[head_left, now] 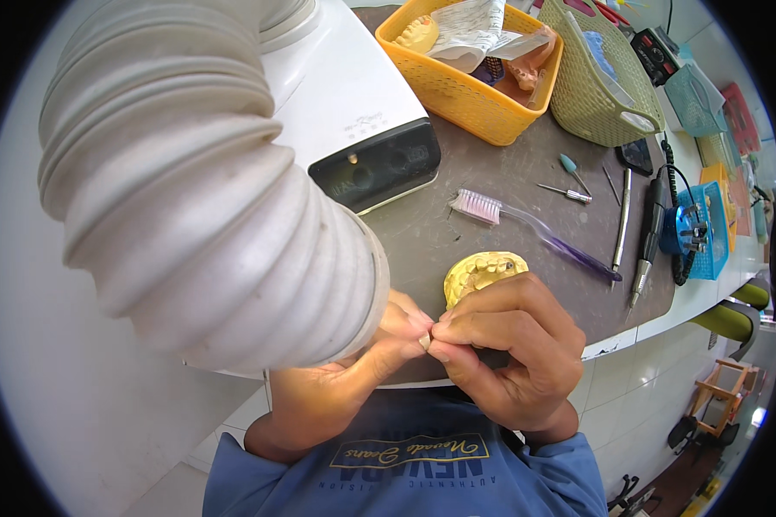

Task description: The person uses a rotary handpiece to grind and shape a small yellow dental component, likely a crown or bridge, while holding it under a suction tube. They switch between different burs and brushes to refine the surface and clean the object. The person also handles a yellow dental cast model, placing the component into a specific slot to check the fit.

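Observation:
Close to my body, at the table's near edge, my left hand pinches a small cream, tooth-coloured piece that looks like a dental crown. My right hand meets it from the other side, thumb and forefinger pressed together on it. Only a sliver of the piece shows between the fingertips. Just beyond my right hand a yellow plaster dental model rests on the table, its row of teeth upward and its near part covered by my fingers. A wide ribbed hose hides part of my left hand.
The grey-white ribbed hose looms at left, beside a white machine with a black panel. A toothbrush, metal tool and black handpiece lie right. Behind stand an orange basket and an olive basket.

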`<state>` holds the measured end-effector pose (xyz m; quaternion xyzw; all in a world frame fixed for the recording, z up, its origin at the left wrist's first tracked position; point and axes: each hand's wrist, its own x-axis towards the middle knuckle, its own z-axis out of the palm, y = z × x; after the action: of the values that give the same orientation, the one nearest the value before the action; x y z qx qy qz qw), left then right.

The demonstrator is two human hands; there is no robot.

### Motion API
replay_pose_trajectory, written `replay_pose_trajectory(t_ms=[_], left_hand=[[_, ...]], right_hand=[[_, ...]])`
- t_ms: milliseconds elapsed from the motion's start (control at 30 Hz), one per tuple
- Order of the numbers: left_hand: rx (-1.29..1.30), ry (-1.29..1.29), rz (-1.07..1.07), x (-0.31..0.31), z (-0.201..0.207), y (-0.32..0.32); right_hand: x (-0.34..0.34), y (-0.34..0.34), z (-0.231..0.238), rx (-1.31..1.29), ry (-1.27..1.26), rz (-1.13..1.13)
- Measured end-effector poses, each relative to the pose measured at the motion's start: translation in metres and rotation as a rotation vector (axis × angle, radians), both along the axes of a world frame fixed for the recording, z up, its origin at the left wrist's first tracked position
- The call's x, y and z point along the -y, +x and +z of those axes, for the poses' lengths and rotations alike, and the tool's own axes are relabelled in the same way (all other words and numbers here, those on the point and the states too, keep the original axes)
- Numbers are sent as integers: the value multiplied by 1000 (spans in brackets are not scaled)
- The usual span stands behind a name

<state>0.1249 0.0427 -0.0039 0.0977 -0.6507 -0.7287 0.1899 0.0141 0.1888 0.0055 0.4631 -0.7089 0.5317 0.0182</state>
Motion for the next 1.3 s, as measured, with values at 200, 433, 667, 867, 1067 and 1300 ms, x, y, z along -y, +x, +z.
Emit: replay_pose_trajectory(t_ms=[200, 433, 667, 867, 1067, 1300], left_hand=[[4, 42, 7, -1, 1, 1], [51, 126, -18, 1, 1, 3], [45, 176, -40, 1, 0, 3], [23, 124, -33, 0, 3, 2], [10, 87, -46, 1, 4, 0], [8, 133, -33, -1, -1, 1]], right_hand=[[2, -1, 2, 0, -3, -5], [3, 0, 2, -6, -14, -19], [3, 1, 2, -3, -10, -21], [3, 2, 0, -14, -11, -34], [2, 2, -1, -8, -2, -41], [2, 3, -1, -9, -8, -43]])
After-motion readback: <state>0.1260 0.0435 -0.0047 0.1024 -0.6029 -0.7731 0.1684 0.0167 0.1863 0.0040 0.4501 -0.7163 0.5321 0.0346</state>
